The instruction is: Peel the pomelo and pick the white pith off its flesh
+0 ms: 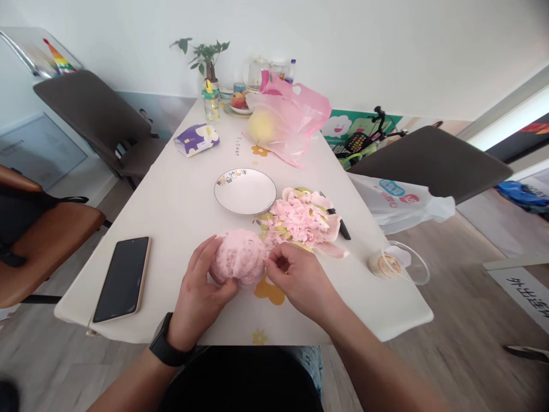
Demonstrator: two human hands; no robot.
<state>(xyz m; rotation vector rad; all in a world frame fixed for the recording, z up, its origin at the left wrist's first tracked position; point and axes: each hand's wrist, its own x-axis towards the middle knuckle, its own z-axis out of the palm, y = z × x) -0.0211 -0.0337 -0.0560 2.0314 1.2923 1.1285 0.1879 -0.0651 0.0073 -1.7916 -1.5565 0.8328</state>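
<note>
A round pink peeled fruit, likely a pomelo (239,257), rests on the white table (171,200) near its front edge. My left hand (201,292) wraps round its left side, fingers curled on it. My right hand (295,277) is at the fruit's right side, fingertips pinched together on a bit of its pink pith. Just behind my right hand lies a heap of torn pink and yellow peel (302,220). An empty white plate (245,191) sits beyond the fruit.
A black phone (123,277) lies at the front left. A dark-handled knife (341,225) pokes out behind the peel. A small clear container (397,264) stands at right. A pink bag with a yellow fruit (283,120), a tissue pack (196,139) and bottles are farther back. Chairs flank the table.
</note>
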